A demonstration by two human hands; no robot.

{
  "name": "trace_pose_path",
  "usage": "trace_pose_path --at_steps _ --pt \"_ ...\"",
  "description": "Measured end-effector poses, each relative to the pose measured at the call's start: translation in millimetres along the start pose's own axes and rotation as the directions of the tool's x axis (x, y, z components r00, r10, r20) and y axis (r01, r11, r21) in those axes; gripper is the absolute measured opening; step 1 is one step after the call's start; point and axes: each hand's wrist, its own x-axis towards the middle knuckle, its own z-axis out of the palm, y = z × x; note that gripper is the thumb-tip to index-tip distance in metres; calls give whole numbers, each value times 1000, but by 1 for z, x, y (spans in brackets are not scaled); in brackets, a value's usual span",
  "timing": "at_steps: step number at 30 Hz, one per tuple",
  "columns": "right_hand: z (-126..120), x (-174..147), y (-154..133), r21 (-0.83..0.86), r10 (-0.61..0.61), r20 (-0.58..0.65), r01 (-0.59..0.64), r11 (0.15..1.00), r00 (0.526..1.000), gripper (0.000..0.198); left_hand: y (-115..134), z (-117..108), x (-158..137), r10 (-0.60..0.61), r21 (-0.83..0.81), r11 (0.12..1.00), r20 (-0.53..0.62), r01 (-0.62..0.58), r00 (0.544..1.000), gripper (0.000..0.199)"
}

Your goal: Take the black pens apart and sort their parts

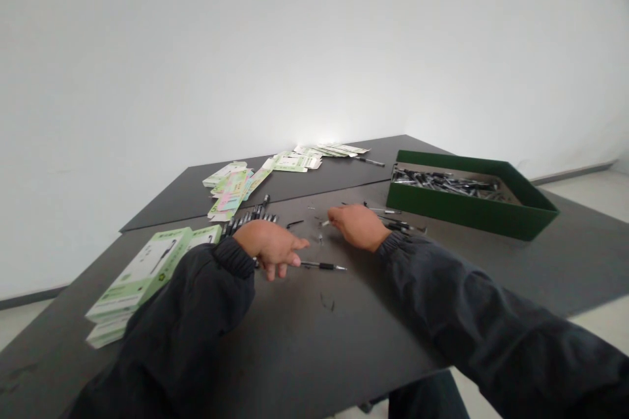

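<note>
Apparently picking over small parts (pixel 321 237) near a gel pen (pixel 326 266) on dark worktop (pixel 295 353).
With left hand (pixel 269 245) spread loosely just beside the pen, right hand (pixel 360 226) at a white piece (pixel 324 223), impossible to tell if gripped; likely calling for a fine pinch next. Backed by plain white wall (pixel 314 46).

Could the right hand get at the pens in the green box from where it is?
Likely yes: the pens lie in an open-topped green box to the right of the right hand, with only loose pens and the box's wall between.
</note>
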Motion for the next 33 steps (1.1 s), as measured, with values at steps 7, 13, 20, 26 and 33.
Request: trace_pose_path --at_steps 7,13,20,26,33 --pt "9 2 1 -7 10 41 -10 1000 999 20 7 1 -3 -38 5 999 16 38 999 61" --pt "10 2 3 13 2 47 -3 1000 999 23 0 1 5 -39 20 999 50 38 998 58" --pt "10 1 7 43 -2 64 -1 999 998 27 -6 2 11 -18 21 1000 87 16 996 58" --pt "12 3 5 62 18 19 -20 998 1000 25 -5 5 11 -12 37 999 83 9 996 54" --pt "8 6 9 134 60 -105 -46 990 993 14 -22 7 30 8 -27 1000 125 -5 992 52"
